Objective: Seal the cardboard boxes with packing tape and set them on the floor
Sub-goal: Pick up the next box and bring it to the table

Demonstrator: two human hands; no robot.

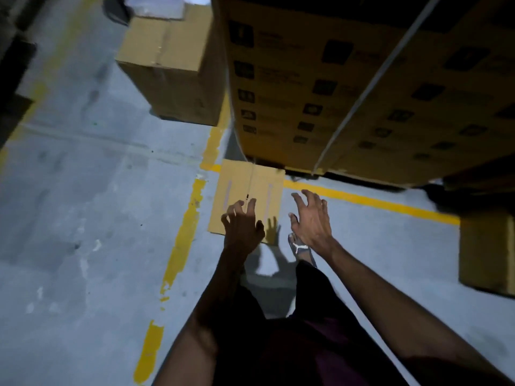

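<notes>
A small cardboard box [245,188] sits on the grey floor below me, its top flaps closed along a centre seam. My left hand [242,225] hovers above its near edge, fingers spread and empty. My right hand [313,220] hangs just right of the box, also empty with its fingers apart. Neither hand touches the box. No tape roll is in view.
A tall strapped stack of printed cartons [362,87] looms right behind the small box. A larger closed carton [170,65] stands at the back left. Another box [486,254] sits at the right edge. Yellow floor lines [181,240] run past. My sandalled foot [299,249] is beside the box.
</notes>
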